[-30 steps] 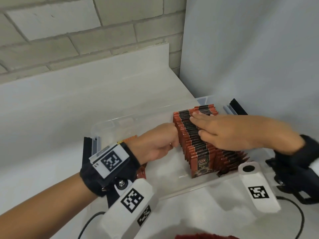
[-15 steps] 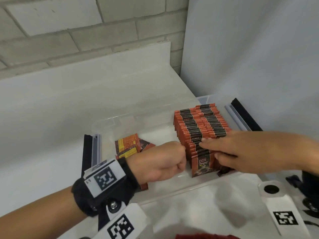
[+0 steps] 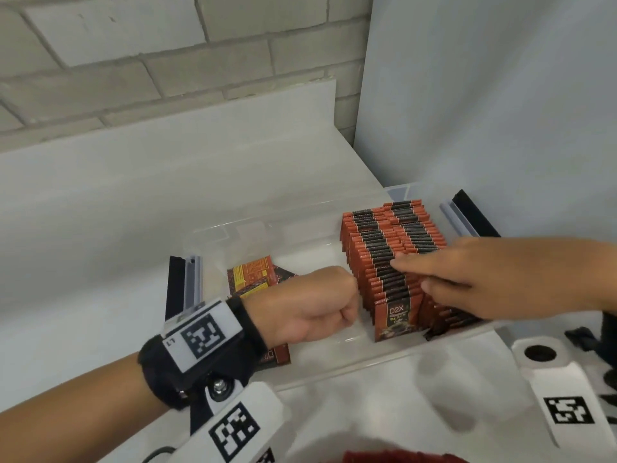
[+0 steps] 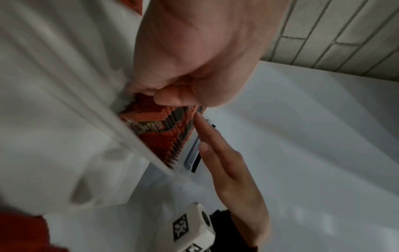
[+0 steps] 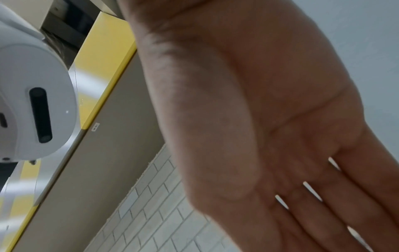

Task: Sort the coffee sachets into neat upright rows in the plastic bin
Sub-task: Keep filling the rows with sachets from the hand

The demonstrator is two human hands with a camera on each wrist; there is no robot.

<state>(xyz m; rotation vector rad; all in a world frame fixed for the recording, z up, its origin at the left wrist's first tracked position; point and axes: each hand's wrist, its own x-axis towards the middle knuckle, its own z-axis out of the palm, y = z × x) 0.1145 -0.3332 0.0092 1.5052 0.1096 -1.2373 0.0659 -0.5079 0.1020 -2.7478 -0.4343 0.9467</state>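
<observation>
1. Left hand (image 3: 310, 307): curled into a fist inside the plastic bin (image 3: 364, 360), knuckles against the 9 o'clock face of the upright sachet rows (image 3: 384, 248). The left wrist view shows the curled fingers (image 4: 172, 97) holding nothing.
2. Loose sachets (image 3: 252, 274): lying flat on the bin floor at 10 o'clock from the left hand, partly hidden by the wrist.
3. Upright sachet rows: two rows standing on edge, packed in the bin's 3 o'clock half; the front sachet (image 3: 395, 317) faces the camera, marked "D2X".
4. Right hand (image 3: 467, 279): fingers straight and relaxed, fingertips resting on the row tops, gripping nothing.
5. Bin stands on the white table (image 3: 417, 396), against the wall panel.
</observation>
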